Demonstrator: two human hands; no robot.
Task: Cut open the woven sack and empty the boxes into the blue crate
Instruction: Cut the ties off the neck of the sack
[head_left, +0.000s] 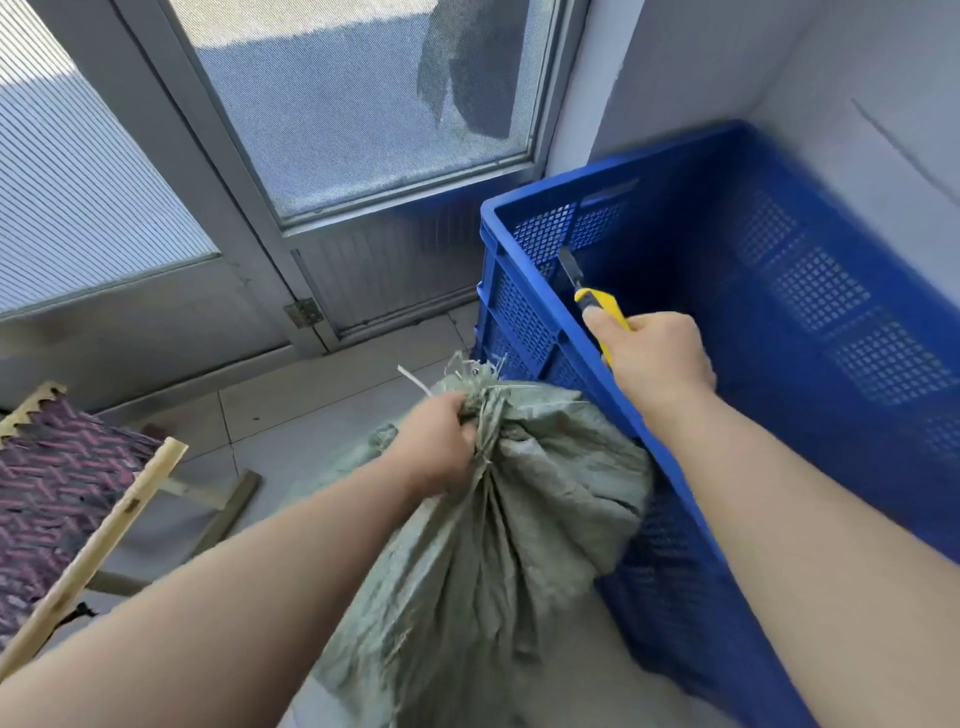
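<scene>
2 hands are at work. The left hand (441, 441) is fisted tight around the gathered neck of the woven sack (498, 530), just below the frayed tuft of loose strands at its tied top. The right hand (657, 358) is wrapped closed around a yellow utility knife (602, 306), its dark blade pointing up and away over the near rim of the blue crate (831, 291), apart from the sack.

The sack stands on the tiled floor (311, 405), leaning against the crate's near wall. Its grey-green weave looks thin, limp and creased, bulging as if well filled, so I judge it fairly heavy and floppy; the bunched neck is the firmest hold, and pulling it taut should give the blade something to bite. No boxes show. A folding stool (78, 499) sits at the left.
</scene>
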